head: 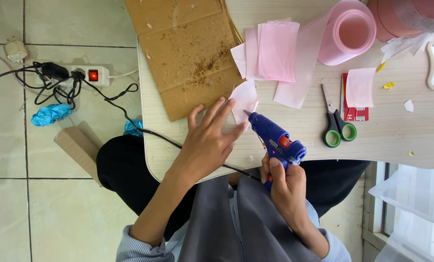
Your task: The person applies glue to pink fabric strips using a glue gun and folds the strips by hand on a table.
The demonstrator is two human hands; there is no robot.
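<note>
On the table's (396,140) near edge I see my left hand (209,140) flat, fingers spread, pinning the pink ribbon piece (244,99). My right hand (284,184) is closed around the blue glue gun (275,138); its nozzle points up-left, tip at the piece.

From my remote feed: left hand (208,140) and right hand (285,187) are bare, no rings, watch or gloves. Sleeves are light blue w/ thin stripes, pushed up to the elbows. Below the table edge (151,165) I see a grey apron-like garment over black trousers.
</note>
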